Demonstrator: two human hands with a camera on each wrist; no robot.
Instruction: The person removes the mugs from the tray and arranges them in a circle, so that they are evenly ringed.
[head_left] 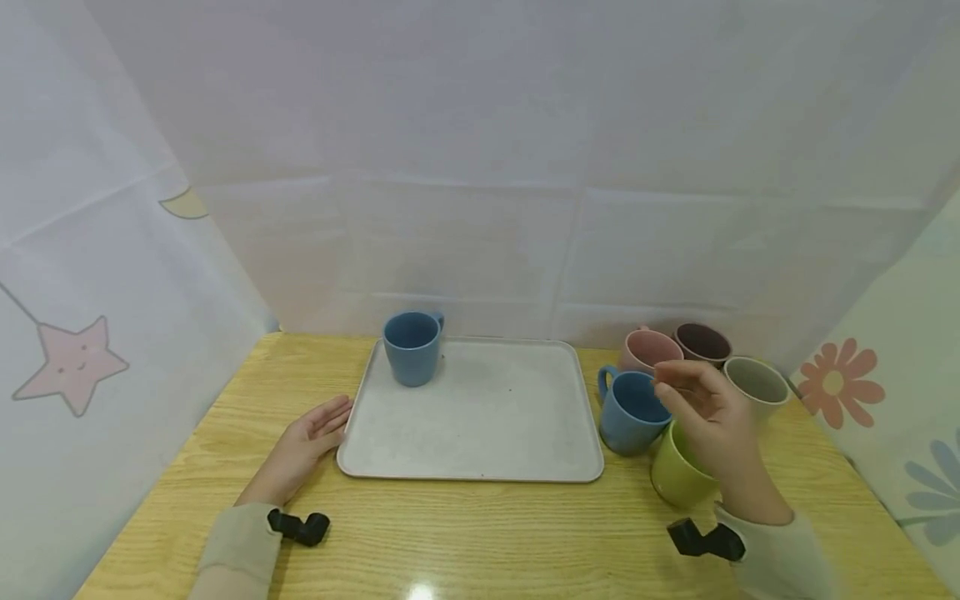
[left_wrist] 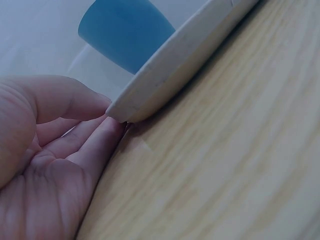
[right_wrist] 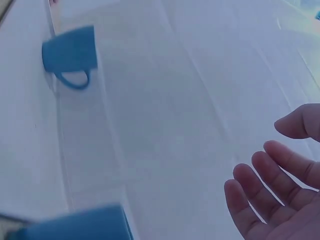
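A light grey tray (head_left: 480,417) lies on the table, and a blue mug (head_left: 412,350) stands upright at its back left. My left hand (head_left: 303,446) touches the tray's left edge, palm turned up, the thumb tip meeting the rim (left_wrist: 145,82) and the fingers lying low against it. Above the mugs on the right, my right hand (head_left: 712,417) is raised with fingers loosely bent and nothing in them. Beneath and beside it are a second blue mug (head_left: 628,425) and a green cup (head_left: 675,475), partly hidden by that hand.
Behind these stand a pink mug (head_left: 652,346), a dark purple cup (head_left: 702,343) and a grey cup (head_left: 757,385), close together. A white cloth (head_left: 465,167) hangs behind the wooden table (head_left: 450,533). Printed cloth with flowers hangs at the right side.
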